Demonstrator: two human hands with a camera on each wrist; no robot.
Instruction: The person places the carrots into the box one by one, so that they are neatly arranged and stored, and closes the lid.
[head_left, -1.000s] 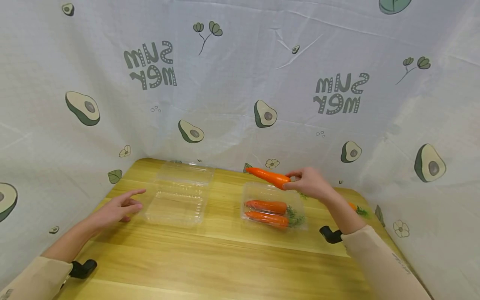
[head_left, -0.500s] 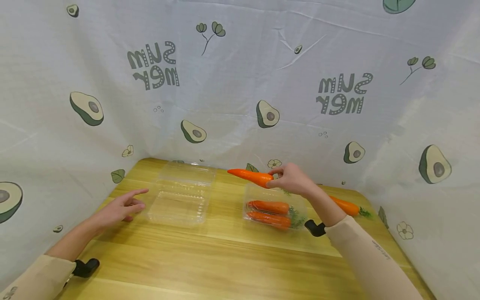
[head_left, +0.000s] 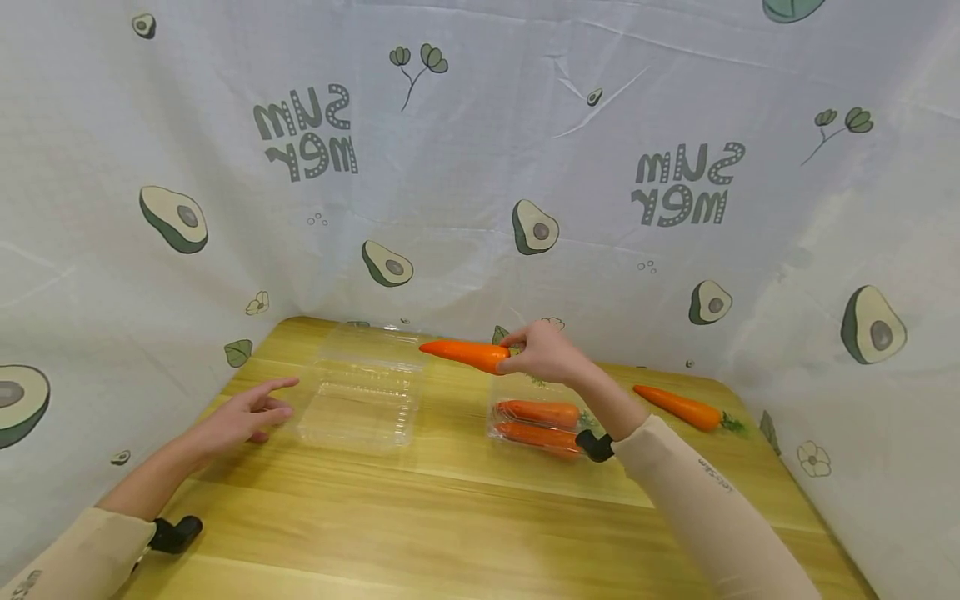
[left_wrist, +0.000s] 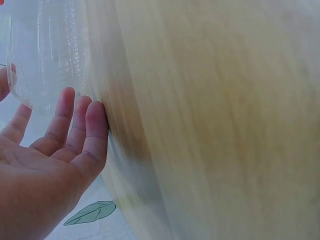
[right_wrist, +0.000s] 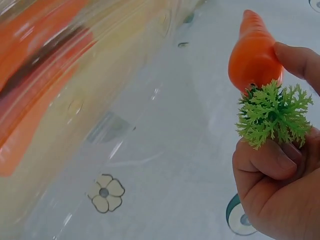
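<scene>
My right hand (head_left: 551, 357) pinches an orange carrot (head_left: 467, 353) near its thick end and holds it in the air, tip pointing left. Its green leafy top (right_wrist: 275, 115) shows in the right wrist view. Below stands a clear plastic box (head_left: 491, 427) with two carrots (head_left: 538, 413) lying side by side in it; my wrist hides part of their leaves. To the left, a second clear box (head_left: 356, 417) lies with its lid folded back, nothing visible inside. My left hand (head_left: 238, 421) hovers by that box's left side, fingers extended and holding nothing.
Another carrot (head_left: 681, 408) with green leaves lies at the table's right side. The wooden table (head_left: 450, 533) meets a printed cloth (head_left: 450, 167) at the back and both sides. Black wrist mounts (head_left: 176, 535) sit on both forearms.
My right hand has carried the carrot leftward, from above the right box toward the left box. The carrot at the far right has come into view from behind my arm. The left hand stays put.
</scene>
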